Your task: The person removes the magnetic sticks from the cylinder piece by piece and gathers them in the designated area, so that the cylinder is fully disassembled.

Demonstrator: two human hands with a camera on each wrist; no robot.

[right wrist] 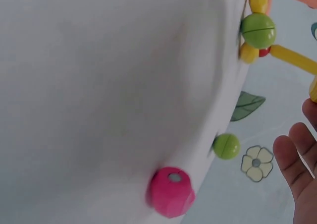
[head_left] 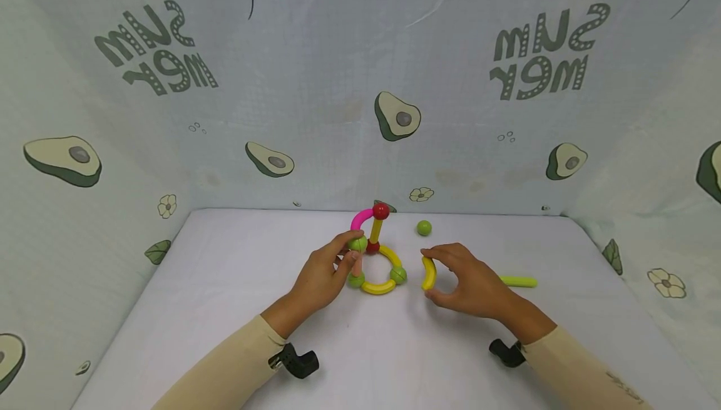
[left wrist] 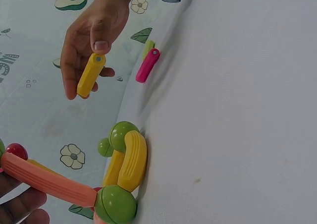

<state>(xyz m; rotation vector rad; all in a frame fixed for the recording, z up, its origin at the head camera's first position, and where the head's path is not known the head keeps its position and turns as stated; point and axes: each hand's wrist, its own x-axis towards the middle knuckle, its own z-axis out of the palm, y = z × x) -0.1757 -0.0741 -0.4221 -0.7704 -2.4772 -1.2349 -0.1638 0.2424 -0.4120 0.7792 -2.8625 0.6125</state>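
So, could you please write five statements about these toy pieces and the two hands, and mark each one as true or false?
1. The right hand pinches a curved yellow piece. True.
2. The left hand touches no toy piece. False: it holds the built structure.
3. A red ball joins the magenta arc to the straight yellow rod. True.
4. The loose green ball touches the structure. False: it lies apart from it on the table.
5. In the head view, the light green stick lies to the right of the structure. True.
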